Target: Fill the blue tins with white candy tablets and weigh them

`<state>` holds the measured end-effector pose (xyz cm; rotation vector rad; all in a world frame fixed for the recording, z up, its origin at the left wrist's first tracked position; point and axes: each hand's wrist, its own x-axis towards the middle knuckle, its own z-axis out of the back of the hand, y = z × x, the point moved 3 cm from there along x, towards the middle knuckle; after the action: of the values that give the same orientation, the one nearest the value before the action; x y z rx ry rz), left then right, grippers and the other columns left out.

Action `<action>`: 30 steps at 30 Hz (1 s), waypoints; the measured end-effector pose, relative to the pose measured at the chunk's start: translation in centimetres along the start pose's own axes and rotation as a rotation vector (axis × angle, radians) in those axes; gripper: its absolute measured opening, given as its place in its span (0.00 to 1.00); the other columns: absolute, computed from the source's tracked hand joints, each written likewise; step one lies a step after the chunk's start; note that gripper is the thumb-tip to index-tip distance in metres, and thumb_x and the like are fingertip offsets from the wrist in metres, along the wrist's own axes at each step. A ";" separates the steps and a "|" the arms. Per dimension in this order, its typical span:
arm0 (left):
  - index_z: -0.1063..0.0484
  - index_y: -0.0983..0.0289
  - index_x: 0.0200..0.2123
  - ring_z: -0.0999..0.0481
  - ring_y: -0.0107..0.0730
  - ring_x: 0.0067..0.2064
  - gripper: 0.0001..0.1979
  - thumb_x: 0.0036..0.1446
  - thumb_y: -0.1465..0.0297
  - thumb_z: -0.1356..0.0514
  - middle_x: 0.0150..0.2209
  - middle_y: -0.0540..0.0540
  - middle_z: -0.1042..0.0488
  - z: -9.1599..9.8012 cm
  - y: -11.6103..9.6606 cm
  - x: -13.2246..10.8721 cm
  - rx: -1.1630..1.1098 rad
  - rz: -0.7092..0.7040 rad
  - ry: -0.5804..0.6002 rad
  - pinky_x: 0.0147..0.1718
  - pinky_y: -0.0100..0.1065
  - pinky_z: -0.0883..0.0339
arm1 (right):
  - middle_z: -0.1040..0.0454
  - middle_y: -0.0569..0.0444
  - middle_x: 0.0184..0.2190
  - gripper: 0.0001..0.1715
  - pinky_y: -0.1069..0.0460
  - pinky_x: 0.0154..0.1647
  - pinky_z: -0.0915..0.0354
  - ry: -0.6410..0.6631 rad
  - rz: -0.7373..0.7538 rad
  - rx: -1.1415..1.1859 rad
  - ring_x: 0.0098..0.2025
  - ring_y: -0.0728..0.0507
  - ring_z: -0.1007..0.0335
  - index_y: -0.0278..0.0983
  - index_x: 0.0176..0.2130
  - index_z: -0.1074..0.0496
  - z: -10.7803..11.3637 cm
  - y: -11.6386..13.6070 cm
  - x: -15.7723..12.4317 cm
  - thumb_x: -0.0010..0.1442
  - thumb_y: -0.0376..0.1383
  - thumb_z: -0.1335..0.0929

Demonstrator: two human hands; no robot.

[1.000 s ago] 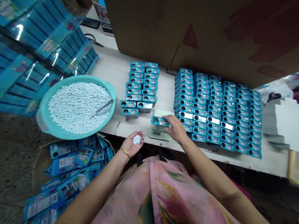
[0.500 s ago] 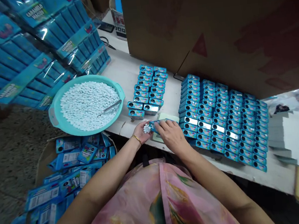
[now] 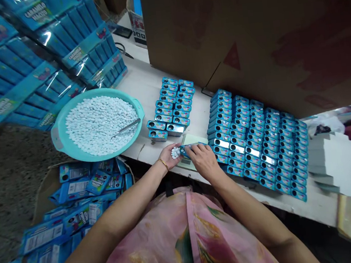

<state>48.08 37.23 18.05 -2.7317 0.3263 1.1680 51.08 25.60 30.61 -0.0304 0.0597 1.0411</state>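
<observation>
My left hand point(image 3: 167, 158) is cupped, palm up, around a small heap of white candies point(image 3: 175, 153). Over the table's front edge, my right hand point(image 3: 204, 161) grips a small blue candy tin point(image 3: 183, 150), lying on its side with one end against the heap. Fingers cover most of that tin. Beneath and behind the hands is a pale kitchen scale point(image 3: 192, 139), partly hidden. A turquoise basin point(image 3: 55, 135) full of the same candies stands to the left, with a metal spoon point(image 3: 126, 128) in it.
Two columns of upright tins point(image 3: 170, 99) stand behind my hands, and many rows point(image 3: 253, 143) to the right. A large cardboard box point(image 3: 246, 33) walls the back. Below the basin, a carton holds blue packets point(image 3: 75, 203). Wrapped display packs point(image 3: 21, 73) rise at left; white card point(image 3: 342, 164) lies far right.
The view has shifted slightly. Both hands stay together over the scale, the left still cupping the candies and the right still holding the tin against them.
</observation>
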 end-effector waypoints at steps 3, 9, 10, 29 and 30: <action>0.29 0.71 0.27 0.27 0.32 0.26 0.08 0.53 0.74 0.47 0.23 0.58 0.26 0.2 -0.1 0.1 0.006 0.008 -0.001 0.26 0.32 0.32 | 0.34 0.46 0.42 0.21 0.47 0.36 0.48 -0.004 -0.029 -0.008 0.41 0.41 0.44 0.38 0.54 0.42 -0.3 -0.5 -0.3 0.61 0.32 0.42; 0.29 0.71 0.28 0.28 0.31 0.25 0.09 0.53 0.73 0.47 0.22 0.57 0.27 0.2 -0.4 -0.2 0.015 -0.004 -0.012 0.24 0.32 0.33 | 0.35 0.47 0.46 0.24 0.47 0.39 0.46 -0.017 -0.044 0.066 0.43 0.40 0.44 0.39 0.55 0.44 -0.1 -1.0 -1.0 0.59 0.33 0.40; 0.29 0.71 0.28 0.28 0.31 0.24 0.09 0.53 0.73 0.47 0.22 0.57 0.27 0.2 -0.5 -0.3 0.022 -0.006 -0.023 0.23 0.31 0.33 | 0.35 0.47 0.46 0.24 0.47 0.40 0.46 -0.021 -0.053 0.099 0.44 0.40 0.44 0.39 0.55 0.44 -0.2 -1.1 -1.0 0.59 0.34 0.40; 0.30 0.71 0.28 0.26 0.32 0.28 0.08 0.53 0.73 0.47 0.27 0.61 0.27 3.0 -1.7 -1.5 0.024 -0.039 -0.095 0.25 0.30 0.30 | 0.34 0.50 0.40 0.18 0.47 0.44 0.39 -0.279 -0.454 0.794 0.42 0.42 0.37 0.36 0.44 0.38 -8.5 -6.5 -0.9 0.51 0.35 0.37; 0.30 0.71 0.28 0.26 0.32 0.29 0.08 0.53 0.73 0.47 0.27 0.61 0.27 3.4 -1.9 -1.8 0.020 -0.042 -0.103 0.25 0.30 0.30 | 0.33 0.49 0.40 0.18 0.47 0.44 0.39 -0.271 -0.467 0.801 0.43 0.42 0.36 0.36 0.45 0.38 -8.9 -6.6 -1.1 0.52 0.35 0.37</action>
<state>45.01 40.10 17.08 -2.6363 0.2650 1.2807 55.91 20.89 21.82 0.7882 0.2084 0.4914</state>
